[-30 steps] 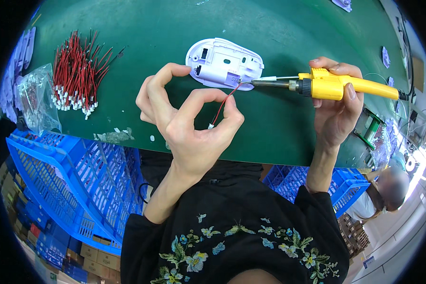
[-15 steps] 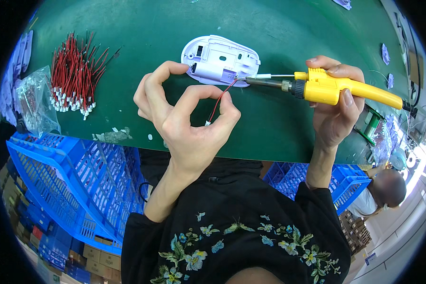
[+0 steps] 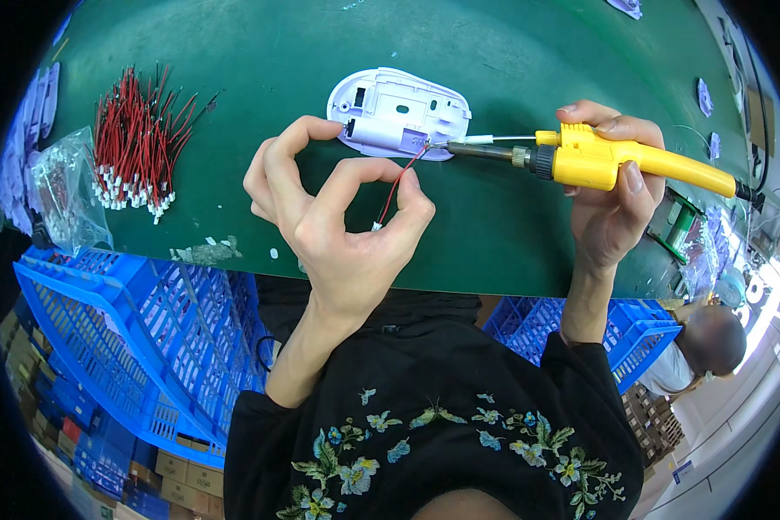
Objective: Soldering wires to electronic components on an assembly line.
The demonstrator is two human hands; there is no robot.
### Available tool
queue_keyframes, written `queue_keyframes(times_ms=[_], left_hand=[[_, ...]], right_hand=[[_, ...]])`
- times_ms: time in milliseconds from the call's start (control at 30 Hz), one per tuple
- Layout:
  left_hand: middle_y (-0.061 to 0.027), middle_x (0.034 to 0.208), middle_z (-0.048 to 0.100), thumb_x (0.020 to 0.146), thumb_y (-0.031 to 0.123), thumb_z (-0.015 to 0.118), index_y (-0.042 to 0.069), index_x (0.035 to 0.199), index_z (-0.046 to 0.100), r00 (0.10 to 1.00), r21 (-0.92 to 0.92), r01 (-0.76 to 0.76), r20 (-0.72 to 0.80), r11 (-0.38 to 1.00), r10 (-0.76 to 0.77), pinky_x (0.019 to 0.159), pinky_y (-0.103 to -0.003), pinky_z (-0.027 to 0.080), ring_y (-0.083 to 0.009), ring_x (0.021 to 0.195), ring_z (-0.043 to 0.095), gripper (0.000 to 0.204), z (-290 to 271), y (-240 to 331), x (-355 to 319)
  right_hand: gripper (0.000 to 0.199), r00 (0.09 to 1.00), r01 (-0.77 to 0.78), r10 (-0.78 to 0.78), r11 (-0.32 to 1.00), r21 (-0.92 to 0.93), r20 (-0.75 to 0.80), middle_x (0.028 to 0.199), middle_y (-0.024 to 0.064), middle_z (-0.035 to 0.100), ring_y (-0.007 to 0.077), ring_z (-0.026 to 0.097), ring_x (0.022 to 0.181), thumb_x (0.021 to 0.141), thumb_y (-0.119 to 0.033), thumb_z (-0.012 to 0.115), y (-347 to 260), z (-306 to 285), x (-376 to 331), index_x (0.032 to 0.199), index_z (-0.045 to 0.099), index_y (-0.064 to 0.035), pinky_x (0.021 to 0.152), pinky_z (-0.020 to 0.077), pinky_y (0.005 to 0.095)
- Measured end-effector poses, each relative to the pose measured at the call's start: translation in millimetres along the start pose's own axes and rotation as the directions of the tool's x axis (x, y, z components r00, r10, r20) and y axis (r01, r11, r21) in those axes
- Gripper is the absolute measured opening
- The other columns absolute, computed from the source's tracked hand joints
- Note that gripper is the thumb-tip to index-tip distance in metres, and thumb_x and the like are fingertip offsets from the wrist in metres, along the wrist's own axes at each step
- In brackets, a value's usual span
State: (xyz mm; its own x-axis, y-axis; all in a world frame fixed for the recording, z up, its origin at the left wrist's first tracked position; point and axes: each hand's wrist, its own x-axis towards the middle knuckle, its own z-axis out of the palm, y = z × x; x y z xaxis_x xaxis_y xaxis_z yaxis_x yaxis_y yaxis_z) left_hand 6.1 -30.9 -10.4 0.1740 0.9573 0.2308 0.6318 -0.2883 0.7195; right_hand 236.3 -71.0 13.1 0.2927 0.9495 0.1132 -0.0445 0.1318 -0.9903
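- While the left hand (image 3: 342, 230) steadied things, the head view showed a soldering step in hand: a red wire (image 3: 396, 186) being joined to a white housing (image 3: 399, 113) lying on the green mat (image 3: 260, 52).
- Left fingers were curled, thumb and forefinger pinching the wire near its lower end; another fingertip touched the housing's left edge.
- Right hand (image 3: 607, 195) was clenched around the yellow iron (image 3: 615, 163), its dark tip resting at the housing's lower right edge, where the wire's upper end met it.
- A thin white strand, probably solder feed, ran just above the tip; whether it touched the joint could not be told.
- By my judgement the joint was being heated; the next move would call for holding the wire steady until the solder set, then lifting the tip straight away.
- A heap of red wires (image 3: 139, 139) lay well to the left beside a clear bag (image 3: 65, 195); blue crates (image 3: 147, 329) stood below the mat's edge.
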Motion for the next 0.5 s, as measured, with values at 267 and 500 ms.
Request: queue_keyframes(times_ms=[267, 500], left_hand=[[-0.0078, 0.118, 0.056, 0.062, 0.005, 0.081, 0.009, 0.074, 0.071, 1.000, -0.012, -0.007, -0.007, 1.000, 0.007, 0.095, -0.042, 0.037, -0.0296, 0.117, 0.044, 0.016, 0.5, -0.1, -0.4], [-0.0078, 0.118, 0.056, 0.063, 0.006, 0.082, 0.009, 0.075, 0.071, 1.000, 0.000, -0.002, -0.001, 1.000, 0.002, 0.095, -0.042, 0.037, -0.0296, 0.117, 0.044, 0.016, 1.2, 1.1, -0.5]], right_hand=[[0.033, 0.999, 0.003, -0.001, 0.997, 0.073, -0.037, 0.111, 0.0319, 0.064, 0.0228, 0.067, 0.078, 0.092, -0.024, 0.054, -1.2, -7.7, 0.3, 0.113, 0.056, 0.0007, 0.058, 0.0540, 0.0251], [0.033, 0.998, 0.011, -0.004, 0.994, 0.104, -0.067, 0.111, 0.0331, 0.063, 0.0201, 0.062, 0.072, 0.093, -0.025, 0.052, 0.1, -12.7, 0.4, 0.113, 0.056, 0.0005, 0.056, 0.0504, 0.0240]])
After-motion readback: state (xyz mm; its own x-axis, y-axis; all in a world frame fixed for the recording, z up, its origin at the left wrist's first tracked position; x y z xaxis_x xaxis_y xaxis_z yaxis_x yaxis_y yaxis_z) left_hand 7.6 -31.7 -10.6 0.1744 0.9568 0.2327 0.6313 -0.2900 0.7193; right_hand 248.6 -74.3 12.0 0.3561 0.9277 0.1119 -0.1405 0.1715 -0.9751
